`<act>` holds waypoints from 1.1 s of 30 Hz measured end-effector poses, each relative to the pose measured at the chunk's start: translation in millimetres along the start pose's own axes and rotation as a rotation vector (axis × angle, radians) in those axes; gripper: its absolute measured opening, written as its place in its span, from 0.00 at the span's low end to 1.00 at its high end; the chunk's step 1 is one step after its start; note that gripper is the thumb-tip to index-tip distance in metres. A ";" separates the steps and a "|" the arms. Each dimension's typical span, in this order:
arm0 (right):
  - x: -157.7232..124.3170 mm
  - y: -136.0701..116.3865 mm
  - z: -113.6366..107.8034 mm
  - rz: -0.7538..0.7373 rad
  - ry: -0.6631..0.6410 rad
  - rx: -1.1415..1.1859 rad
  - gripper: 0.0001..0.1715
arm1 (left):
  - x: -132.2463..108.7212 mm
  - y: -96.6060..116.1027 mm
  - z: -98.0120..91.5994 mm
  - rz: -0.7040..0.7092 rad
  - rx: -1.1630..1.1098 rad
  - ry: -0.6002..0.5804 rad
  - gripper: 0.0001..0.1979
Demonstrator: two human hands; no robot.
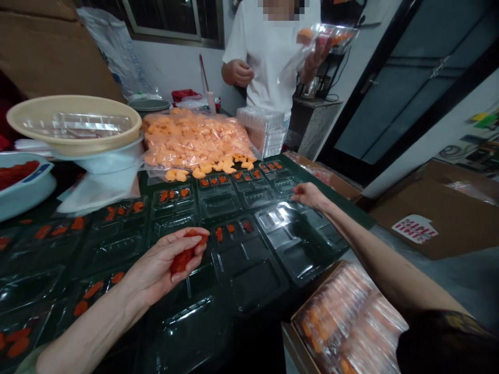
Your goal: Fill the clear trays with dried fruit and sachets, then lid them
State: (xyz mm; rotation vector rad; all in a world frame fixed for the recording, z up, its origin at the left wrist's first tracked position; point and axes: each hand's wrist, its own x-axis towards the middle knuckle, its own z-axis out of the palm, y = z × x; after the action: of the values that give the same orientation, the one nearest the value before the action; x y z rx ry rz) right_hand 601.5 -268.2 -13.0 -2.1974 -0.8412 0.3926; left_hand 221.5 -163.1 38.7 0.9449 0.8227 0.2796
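My left hand is closed around a handful of orange-red pieces, which look like slices of dried fruit. It hovers over the clear plastic trays in the middle of the table. To the right, my right hand reaches over the far trays with its fingertips pinched together; whatever is between them is too small to make out. Beneath and around both hands lie rows of clear compartment trays. Many have small orange-red pieces in their upper compartments, while the tray below my right hand shows none.
A large clear bag of pale orange pieces lies at the back, some spilling out. Behind stand stacked clear containers and a person holding a clear pack. Bowls stand left. Packed boxes sit at the lower right.
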 end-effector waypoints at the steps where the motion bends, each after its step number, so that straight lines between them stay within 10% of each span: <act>1: 1.1 0.1 -1.5 -0.006 -0.002 -0.028 0.07 | -0.6 0.4 -1.6 -0.002 0.000 0.015 0.10; 21: -22.3 -3.5 -37.2 0.062 -0.063 0.317 0.05 | -0.4 -2.2 -0.7 -0.032 -0.023 0.053 0.10; 33: -17.3 15.5 -1.7 0.001 0.075 0.069 0.14 | 2.1 -2.8 6.4 -0.045 -0.027 0.080 0.09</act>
State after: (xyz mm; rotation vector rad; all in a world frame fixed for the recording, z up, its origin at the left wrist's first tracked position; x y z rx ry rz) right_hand 596.5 -288.7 -22.8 -2.1352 -0.7744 0.3324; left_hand 227.2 -167.5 37.4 0.8930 0.9101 0.2904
